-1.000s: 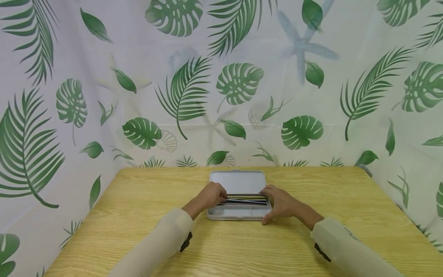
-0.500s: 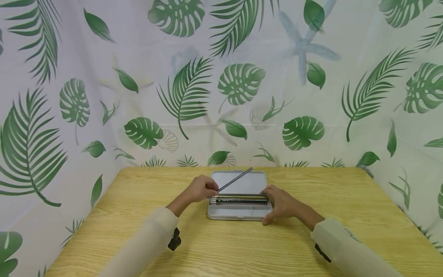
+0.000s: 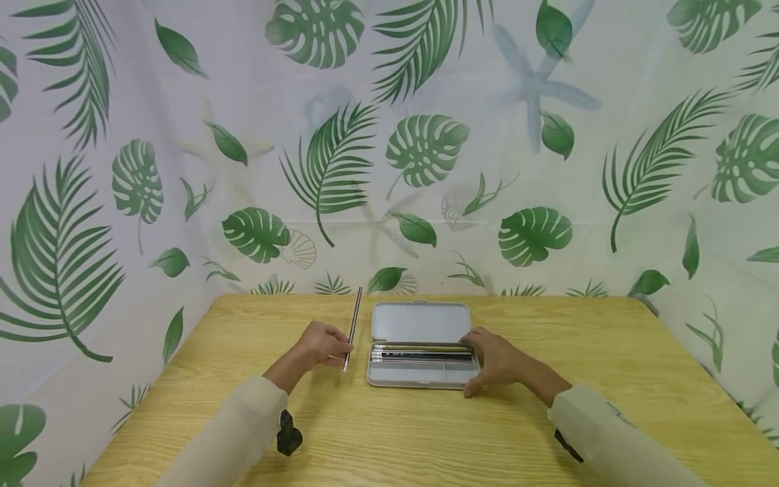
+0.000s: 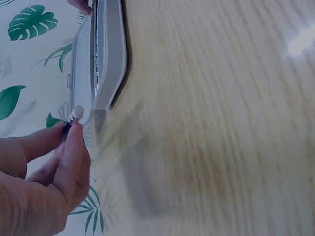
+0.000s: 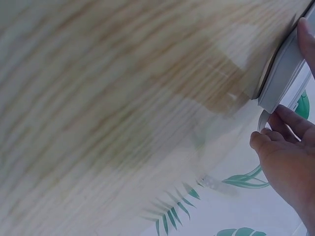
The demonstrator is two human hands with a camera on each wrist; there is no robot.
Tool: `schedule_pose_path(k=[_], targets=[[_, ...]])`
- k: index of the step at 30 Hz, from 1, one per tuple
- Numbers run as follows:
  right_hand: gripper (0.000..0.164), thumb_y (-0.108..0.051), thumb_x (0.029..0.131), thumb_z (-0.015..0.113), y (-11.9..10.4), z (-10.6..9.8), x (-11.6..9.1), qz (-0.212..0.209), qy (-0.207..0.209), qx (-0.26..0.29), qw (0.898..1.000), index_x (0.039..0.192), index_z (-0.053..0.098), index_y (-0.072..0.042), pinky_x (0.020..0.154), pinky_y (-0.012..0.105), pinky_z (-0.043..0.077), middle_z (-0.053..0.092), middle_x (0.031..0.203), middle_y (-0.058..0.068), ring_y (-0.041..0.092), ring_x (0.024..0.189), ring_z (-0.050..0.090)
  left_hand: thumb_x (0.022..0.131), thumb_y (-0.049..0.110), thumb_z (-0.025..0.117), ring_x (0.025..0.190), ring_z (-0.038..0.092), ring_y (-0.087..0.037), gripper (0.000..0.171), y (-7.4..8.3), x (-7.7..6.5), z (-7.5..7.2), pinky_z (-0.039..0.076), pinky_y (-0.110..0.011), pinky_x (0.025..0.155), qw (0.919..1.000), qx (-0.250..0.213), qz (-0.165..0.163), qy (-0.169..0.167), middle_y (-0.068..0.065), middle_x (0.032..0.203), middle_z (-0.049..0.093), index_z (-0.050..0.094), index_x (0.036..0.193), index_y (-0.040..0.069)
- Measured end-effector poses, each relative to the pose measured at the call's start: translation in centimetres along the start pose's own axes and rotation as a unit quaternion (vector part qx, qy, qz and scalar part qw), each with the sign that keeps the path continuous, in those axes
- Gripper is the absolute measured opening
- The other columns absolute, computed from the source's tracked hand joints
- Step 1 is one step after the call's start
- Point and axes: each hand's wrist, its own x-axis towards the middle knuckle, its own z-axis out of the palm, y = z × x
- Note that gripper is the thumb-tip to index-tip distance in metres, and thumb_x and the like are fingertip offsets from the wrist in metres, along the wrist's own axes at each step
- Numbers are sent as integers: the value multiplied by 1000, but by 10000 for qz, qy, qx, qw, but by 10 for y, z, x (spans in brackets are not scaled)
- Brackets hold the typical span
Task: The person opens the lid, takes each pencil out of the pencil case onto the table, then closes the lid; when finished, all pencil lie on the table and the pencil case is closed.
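Note:
My left hand (image 3: 319,343) pinches a dark striped pencil (image 3: 354,319) near its lower end, just left of the pencil case. The pencil slants upward, and its pale eraser end (image 4: 78,112) faces the camera in the left wrist view. My right hand (image 3: 498,360) grips the right end of the open grey pencil case (image 3: 404,374), thumb at the front corner and fingers at the back. Several pencils (image 3: 420,355) lie side by side in the case's back compartment. In the right wrist view the case's end (image 5: 283,73) sits between thumb and fingers.
The case's lid (image 3: 421,320) lies folded back toward the far edge of the wooden table (image 3: 389,439). A white cloth (image 3: 450,250) printed with green leaves hangs behind and along both sides.
My left hand has drawn the pencil out of the case and moved left with it, turning it from lying flat to slanting steeply. My right hand has stayed on the case.

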Motion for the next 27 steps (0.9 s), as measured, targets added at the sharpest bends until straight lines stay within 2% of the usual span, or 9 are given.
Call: schedule_pose_path(k=[6,10,16,21,25,27], targets=[[98,-44,57,89,-1,1,-1,36,-26,92,9999,129,48,8,99,55,41,49,128,21,39,117,50,79,1,73,44,59,-10,8,-7,-3,2,56,-27,53,9939,581,-770,529,-7,60,65,70,81,-6],[99,-45,56,89,-1,2,0,56,-17,46,10000,129,49,8,99,54,41,50,127,20,38,117,50,76,1,76,39,58,-10,12,-12,-2,5,55,-26,50,9894,849,-972,662,-8,53,63,67,73,-6],[99,-45,55,90,-1,1,0,63,-3,21,10000,129,49,7,99,54,42,51,125,19,37,116,51,70,1,81,38,58,-11,15,-18,1,8,53,-25,47,9857,1155,-818,918,-10,55,65,68,68,-7],[99,-46,55,89,0,1,0,68,8,2,10000,129,49,7,99,53,42,51,125,18,35,116,51,65,3,84,36,55,-9,20,-21,2,10,50,-23,42,9769,1724,-563,1130,-7,49,63,66,60,-3],[99,-46,55,89,1,1,0,73,-6,3,10000,129,49,7,99,53,42,51,125,17,35,116,51,65,7,85,38,57,-11,23,-20,0,11,51,-24,43,9733,1965,-415,1115,-7,48,62,65,58,-1],[99,-46,55,89,1,1,0,83,-14,12,10000,129,49,6,99,53,42,51,125,17,35,116,51,67,8,85,42,60,-14,23,-16,0,10,52,-26,45,9738,1981,-240,1089,-9,51,64,66,58,-2]])
